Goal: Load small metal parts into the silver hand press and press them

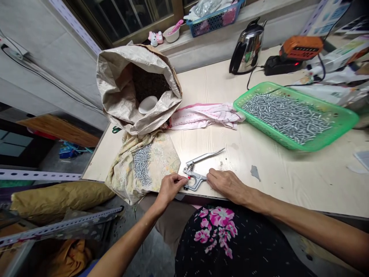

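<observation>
Metal press pliers point(198, 169) lie on the pale wooden table point(288, 177) near its front edge, handles spread toward the right. My left hand point(170, 187) pinches something tiny at the pliers' jaw, by a red spot. My right hand point(226, 184) rests palm down on the pliers' lower handle, fingers pressed together on it. Just left of my left hand, a pile of small metal screws point(142, 163) lies on a patterned cloth point(161, 157).
A crumpled paper sack point(127, 77) holds dark small parts and a white scoop point(147, 104). A green basket point(340, 127) full of metal screws stands at right. Pink-white cloth point(204, 115), kettle point(248, 48), orange device point(301, 47) and blue basket point(215, 17) lie farther back.
</observation>
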Demonstrator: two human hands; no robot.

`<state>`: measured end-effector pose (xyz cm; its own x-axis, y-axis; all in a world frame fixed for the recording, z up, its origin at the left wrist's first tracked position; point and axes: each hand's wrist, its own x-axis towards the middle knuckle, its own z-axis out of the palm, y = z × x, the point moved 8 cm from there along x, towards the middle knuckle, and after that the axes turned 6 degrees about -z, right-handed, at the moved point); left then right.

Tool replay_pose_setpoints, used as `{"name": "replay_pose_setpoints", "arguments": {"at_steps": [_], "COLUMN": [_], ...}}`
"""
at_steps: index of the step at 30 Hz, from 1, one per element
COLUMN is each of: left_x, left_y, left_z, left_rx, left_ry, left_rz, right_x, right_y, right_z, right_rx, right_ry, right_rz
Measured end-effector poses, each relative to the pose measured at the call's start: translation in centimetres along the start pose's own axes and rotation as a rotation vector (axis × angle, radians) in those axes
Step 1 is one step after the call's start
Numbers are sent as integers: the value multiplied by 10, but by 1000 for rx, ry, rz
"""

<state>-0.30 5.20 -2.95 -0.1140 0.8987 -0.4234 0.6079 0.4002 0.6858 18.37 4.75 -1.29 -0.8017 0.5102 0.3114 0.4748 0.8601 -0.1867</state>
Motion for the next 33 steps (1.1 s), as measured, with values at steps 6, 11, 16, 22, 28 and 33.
{"name": "replay_pose_setpoints", "arguments": {"at_steps": [6, 11, 16, 22, 28, 33], "left_x": [10, 17, 15, 14, 12, -13], "left_y": [5, -4, 1, 0, -4, 45], "left_z": [5, 11, 9, 9, 8, 7], "left_rx": [208, 232, 226, 217, 299, 498], "left_ry": [-104, -209, -217, -194, -185, 132], "left_rz": [-32, -105, -118, -129, -96, 331], "right_x": [1, 2, -1, 0, 9, 11], "right_y": [3, 8, 29, 44, 39, 33], "right_z": [9, 4, -14, -8, -15, -14], "right_rx": [42, 83, 68, 70, 51, 116], "right_ry": [-38, -72, -18, -86, -121, -81], "right_rz": [16, 42, 125, 173, 179, 197]}}
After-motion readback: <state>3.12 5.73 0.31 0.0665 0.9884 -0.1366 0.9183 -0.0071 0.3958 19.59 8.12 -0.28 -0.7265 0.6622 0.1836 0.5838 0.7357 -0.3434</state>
